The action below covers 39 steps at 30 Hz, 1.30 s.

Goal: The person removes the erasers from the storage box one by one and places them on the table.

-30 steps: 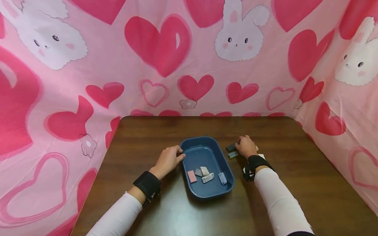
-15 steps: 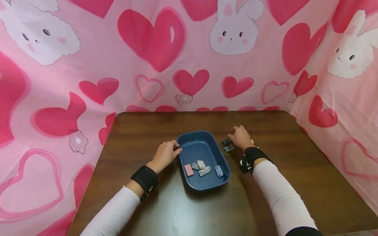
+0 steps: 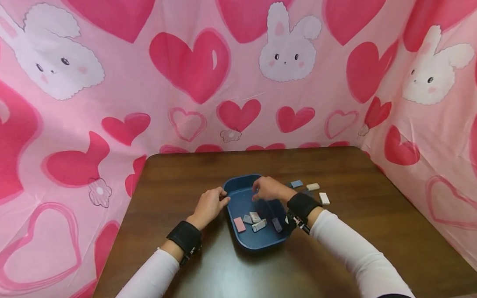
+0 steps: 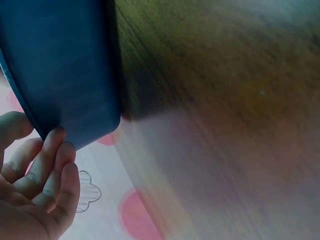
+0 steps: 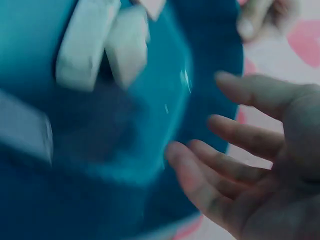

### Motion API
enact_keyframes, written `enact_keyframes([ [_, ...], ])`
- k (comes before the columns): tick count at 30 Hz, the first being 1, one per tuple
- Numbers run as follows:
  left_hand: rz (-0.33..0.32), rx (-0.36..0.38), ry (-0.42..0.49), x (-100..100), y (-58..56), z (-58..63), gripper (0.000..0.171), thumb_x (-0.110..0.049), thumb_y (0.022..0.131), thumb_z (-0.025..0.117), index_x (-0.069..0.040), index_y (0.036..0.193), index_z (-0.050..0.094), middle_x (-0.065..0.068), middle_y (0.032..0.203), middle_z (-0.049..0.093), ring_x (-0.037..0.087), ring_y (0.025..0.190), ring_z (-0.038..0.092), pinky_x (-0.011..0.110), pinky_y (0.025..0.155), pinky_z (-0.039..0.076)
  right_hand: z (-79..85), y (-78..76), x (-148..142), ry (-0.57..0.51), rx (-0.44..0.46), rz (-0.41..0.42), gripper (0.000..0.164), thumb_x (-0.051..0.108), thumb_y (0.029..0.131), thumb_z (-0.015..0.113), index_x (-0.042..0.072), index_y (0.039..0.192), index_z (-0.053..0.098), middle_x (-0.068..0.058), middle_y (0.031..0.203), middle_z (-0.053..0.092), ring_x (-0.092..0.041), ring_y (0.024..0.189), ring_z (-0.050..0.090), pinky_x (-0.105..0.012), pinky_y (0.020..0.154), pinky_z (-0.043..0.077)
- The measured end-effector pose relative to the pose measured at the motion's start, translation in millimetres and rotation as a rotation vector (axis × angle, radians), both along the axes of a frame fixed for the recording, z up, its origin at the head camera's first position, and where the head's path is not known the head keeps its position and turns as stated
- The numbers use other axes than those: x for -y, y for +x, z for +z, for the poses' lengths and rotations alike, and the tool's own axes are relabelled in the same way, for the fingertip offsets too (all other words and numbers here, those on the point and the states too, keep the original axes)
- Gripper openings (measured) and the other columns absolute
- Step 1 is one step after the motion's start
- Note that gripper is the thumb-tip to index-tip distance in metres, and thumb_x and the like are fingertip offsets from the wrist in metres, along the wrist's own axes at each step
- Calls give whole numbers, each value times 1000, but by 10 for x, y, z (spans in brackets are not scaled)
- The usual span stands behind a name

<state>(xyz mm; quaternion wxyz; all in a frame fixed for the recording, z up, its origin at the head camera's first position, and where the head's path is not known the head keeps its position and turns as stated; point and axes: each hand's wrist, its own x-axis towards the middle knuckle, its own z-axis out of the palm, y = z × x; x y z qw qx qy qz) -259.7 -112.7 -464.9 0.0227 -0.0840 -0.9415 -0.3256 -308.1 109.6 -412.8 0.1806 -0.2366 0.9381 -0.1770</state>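
A blue rectangular tray (image 3: pixel 241 242) lies on the table, holding a pink block (image 3: pixel 239 224), a grey block (image 3: pixel 247 219), a bluish block (image 3: pixel 277 225) and two white blocks (image 3: pixel 259 225); all look like erasers. My left hand (image 3: pixel 209 205) pinches the tray's left rim between thumb and fingers, as the left wrist view of that hand (image 4: pixel 42 180) confirms. Above the tray's far half is my right hand (image 3: pixel 269 188). Its fingers are spread in the right wrist view, and nothing shows between them.
Right of the tray lie more blocks: a blue one (image 3: pixel 296 184), a beige one (image 3: pixel 312 186) and a white one (image 3: pixel 324 198). My right wrist partly covers that spot. A pink cloth (image 3: pixel 202 69) with hearts and rabbits hangs behind the brown table (image 3: pixel 190 165).
My right hand has moved left, from the blocks beside the tray to over the tray. My left hand keeps its hold on the rim. The camera has shifted slightly.
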Motion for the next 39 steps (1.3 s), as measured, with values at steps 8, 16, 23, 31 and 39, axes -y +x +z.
enact_keyframes([
  [8,-11,-41,-4,20,-5,-47,25,-21,91,69,-3,109,69,12,102,73,24,84,64,39,81,57,-238,156,256,126,284,124,31,5,80,76,5,111,69,-5,97,68,-14,75,63,-30,62,56],
  [16,1,-30,3,44,-67,18,26,-20,91,69,-2,110,68,13,105,72,23,81,63,37,78,57,-223,111,274,140,187,224,19,8,84,71,6,104,72,-2,87,66,-12,70,56,-25,63,46],
  [23,-25,-38,2,46,-66,-33,26,-20,91,69,-1,110,69,13,105,73,24,83,64,39,80,57,-72,1,11,12,-3,79,45,18,79,80,-3,117,66,-9,94,67,-15,78,57,-27,69,48],
  [31,-34,-36,12,48,-64,-59,27,-20,91,68,0,111,68,14,106,72,25,83,63,39,80,56,-23,-4,-841,-41,-130,-254,35,23,75,81,-2,98,71,-8,79,66,-20,73,55,-29,64,45],
  [39,-23,-18,19,42,-84,-61,28,-20,91,69,-1,112,68,14,105,72,23,81,61,37,78,57,-302,210,-1614,116,-46,-455,28,20,71,81,2,59,63,2,55,50,-19,61,46,-30,58,39],
])
